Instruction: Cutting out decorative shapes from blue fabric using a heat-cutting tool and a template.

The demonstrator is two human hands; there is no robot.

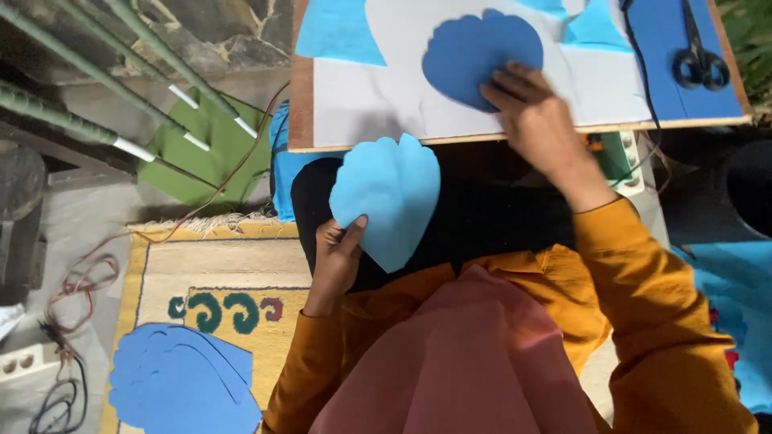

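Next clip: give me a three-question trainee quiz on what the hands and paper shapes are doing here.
1. True or false: the left hand holds a light blue petal cutout.
2. Which hand rests on the dark blue cutout on the white board? A) left B) right
3. Fill in: the black scissors lie on a dark blue ____.

Key: 1. true. 2. B, the right hand. 3. sheet.
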